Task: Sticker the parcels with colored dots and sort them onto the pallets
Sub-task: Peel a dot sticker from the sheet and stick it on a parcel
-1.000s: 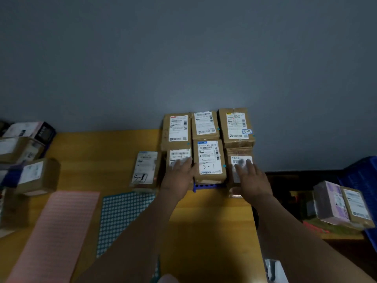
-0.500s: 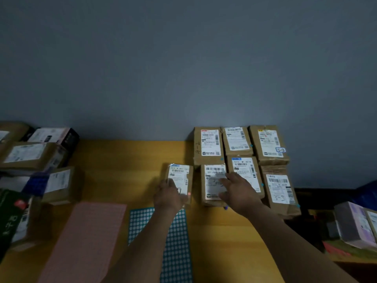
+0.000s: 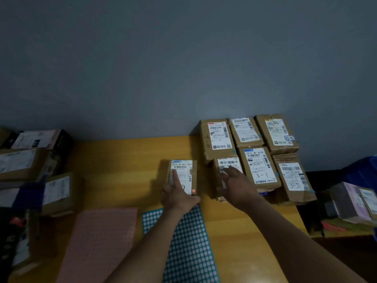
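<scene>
Parcels crowd a yellow wooden table against a grey wall.

The parcels are brown cardboard, matt and creased at the edges, each with a smooth white paper label. The tabletop looks like smooth yellow wood with a faint sheen. The pink sheet and the teal dotted sheet look like matt paper. The wall is matt grey.

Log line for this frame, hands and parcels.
left hand: rests on lone parcel | right hand: open, over stacked parcel | red dot: on lone parcel
</scene>
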